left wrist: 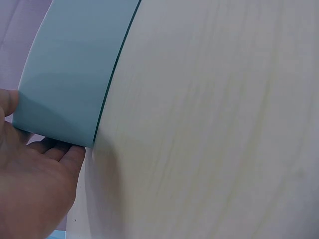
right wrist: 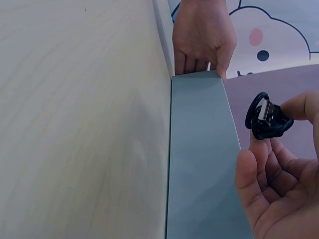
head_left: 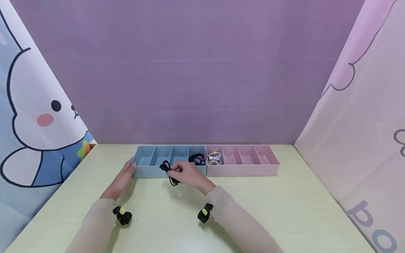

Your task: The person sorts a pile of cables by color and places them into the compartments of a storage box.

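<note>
A blue divided storage box (head_left: 148,172) stands on the table, its front wall also filling much of the left wrist view. My left hand (head_left: 122,178) holds the box's left end, the thumb at the top edge and the fingers against the end wall. In front of the box, my right hand (head_left: 190,174) pinches a bundled black USB cable (right wrist: 269,119) between thumb and fingertips. The cable's metal plug shows in the right wrist view. Dark cables (head_left: 198,160) lie in the blue box's rightmost compartment; its other compartments show bare floors.
A pink divided box (head_left: 242,171) adjoins the blue one on the right, with white cables (head_left: 215,157) in its leftmost compartment. Behind both hangs a purple cloth backdrop (head_left: 190,70). Printed cloths flank the pale wooden table (head_left: 284,211) left and right.
</note>
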### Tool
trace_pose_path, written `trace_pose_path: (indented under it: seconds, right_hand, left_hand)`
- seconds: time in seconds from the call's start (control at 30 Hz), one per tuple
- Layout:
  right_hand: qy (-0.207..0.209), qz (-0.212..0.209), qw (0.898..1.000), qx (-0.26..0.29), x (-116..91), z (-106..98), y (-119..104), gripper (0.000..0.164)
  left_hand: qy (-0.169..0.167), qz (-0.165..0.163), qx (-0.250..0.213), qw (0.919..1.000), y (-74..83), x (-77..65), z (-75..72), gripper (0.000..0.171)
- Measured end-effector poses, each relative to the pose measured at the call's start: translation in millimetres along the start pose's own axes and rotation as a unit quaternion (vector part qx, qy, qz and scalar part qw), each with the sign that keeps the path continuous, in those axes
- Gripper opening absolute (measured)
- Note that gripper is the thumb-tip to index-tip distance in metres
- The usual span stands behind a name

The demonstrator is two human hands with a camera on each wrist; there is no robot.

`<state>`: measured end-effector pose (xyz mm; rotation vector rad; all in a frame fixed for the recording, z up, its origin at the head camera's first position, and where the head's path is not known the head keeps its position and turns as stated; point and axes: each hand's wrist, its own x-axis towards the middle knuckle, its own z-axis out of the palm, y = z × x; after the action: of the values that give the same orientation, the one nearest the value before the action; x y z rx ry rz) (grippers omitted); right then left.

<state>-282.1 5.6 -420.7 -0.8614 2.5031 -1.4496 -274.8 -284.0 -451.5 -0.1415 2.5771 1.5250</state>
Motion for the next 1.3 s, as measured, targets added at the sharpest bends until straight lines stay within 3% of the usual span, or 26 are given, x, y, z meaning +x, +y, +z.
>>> trace_pose_path:
  seconds: [1.3]
  right_hand:
    - [0.051,0.02,0.998,-0.034,-3,-39,15,0.018]
  left_hand:
    - [-0.006,0.001,-0.002,1.0,-1.0,1.6,-0.4,0.073]
